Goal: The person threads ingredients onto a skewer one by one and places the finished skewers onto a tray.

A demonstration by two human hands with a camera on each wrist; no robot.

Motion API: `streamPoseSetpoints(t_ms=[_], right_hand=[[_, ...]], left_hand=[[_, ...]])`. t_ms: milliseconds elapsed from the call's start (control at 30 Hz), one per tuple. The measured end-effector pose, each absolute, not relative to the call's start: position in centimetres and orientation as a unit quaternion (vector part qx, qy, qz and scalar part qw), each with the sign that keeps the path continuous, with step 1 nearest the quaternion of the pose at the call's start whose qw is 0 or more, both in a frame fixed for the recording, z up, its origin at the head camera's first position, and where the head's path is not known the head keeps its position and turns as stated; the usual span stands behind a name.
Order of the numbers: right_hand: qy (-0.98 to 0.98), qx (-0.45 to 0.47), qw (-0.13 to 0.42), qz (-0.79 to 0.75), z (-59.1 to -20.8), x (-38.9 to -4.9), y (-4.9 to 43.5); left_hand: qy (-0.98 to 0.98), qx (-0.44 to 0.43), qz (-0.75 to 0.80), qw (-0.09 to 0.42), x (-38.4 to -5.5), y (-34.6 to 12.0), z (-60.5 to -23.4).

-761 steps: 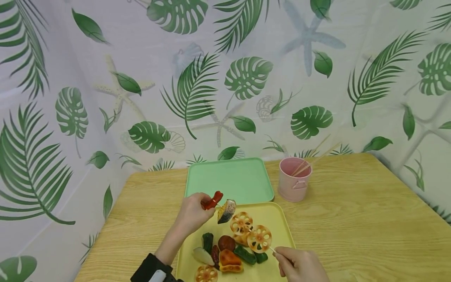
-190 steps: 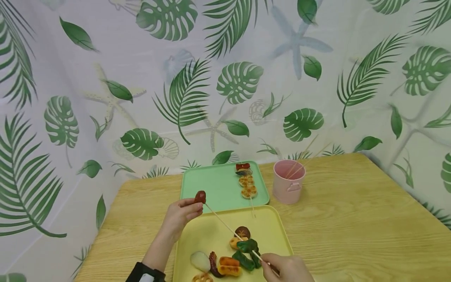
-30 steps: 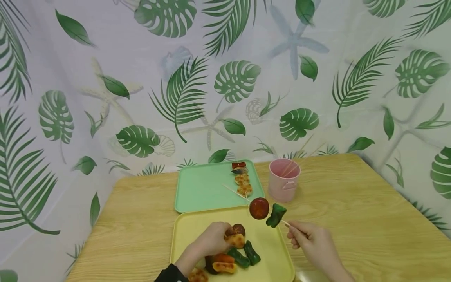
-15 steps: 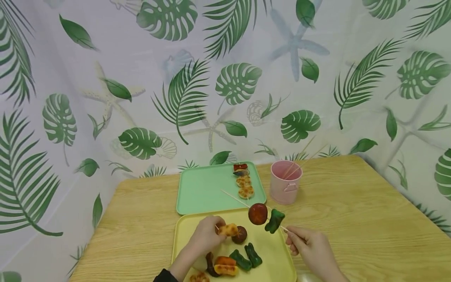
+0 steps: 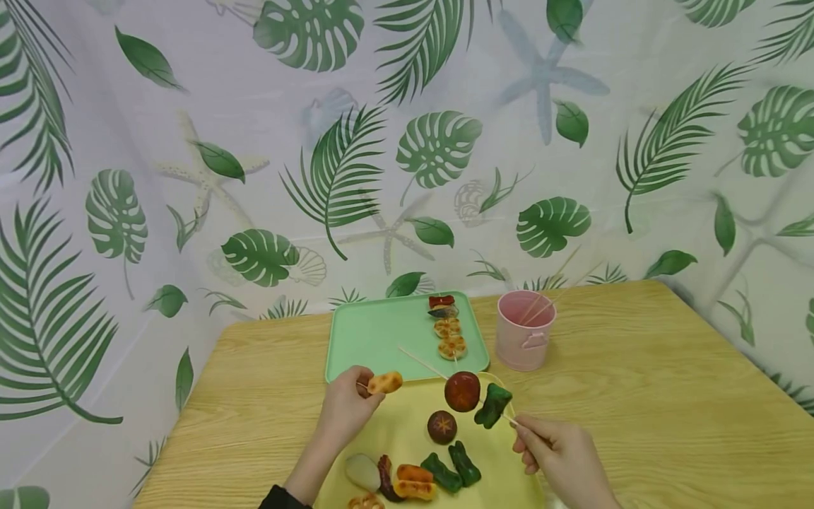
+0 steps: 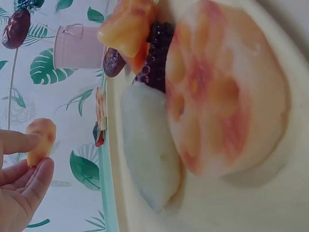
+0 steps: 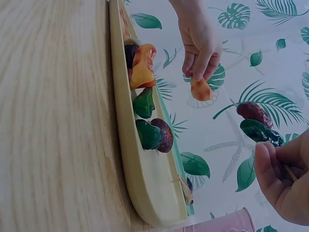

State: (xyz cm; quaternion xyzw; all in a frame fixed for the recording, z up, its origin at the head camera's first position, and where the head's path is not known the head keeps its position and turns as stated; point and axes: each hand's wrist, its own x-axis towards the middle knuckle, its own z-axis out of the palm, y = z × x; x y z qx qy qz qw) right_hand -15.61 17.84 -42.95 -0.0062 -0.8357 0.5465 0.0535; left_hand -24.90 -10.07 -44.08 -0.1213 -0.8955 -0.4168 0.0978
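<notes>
Sitting on the surface [image 5: 636, 389]: two trays [image 5: 381, 339], one bucket [image 5: 523, 346]. Above the yellow tray [image 5: 394, 424], the right hand [image 5: 559, 452] pinches one stick [image 5: 425, 363] with two foods [image 5: 462, 392] by its bare end, the best place. Two loose green pieces [image 5: 441, 473] lie below. Near the stick's tip, the left hand [image 5: 343, 410] pinches one yellow piece's [image 5: 386, 382] end; probably light and firm.

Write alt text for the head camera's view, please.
A person's right hand holds a skewer threaded with a round red-brown piece and a green piece; the left hand pinches a yellow piece. Nearby are a yellow tray of food, a green tray with a loaded skewer, and a pink bucket.
</notes>
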Motion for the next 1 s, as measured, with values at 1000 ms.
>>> streamPoseSetpoints(t_ms=[1000], right_hand=[[-0.877,0.089,-0.007,0.472,-42.6,-14.3,17.2]], left_hand=[[-0.902,-0.233,-0.250,0.264,-25.0,-10.1,-45.0]])
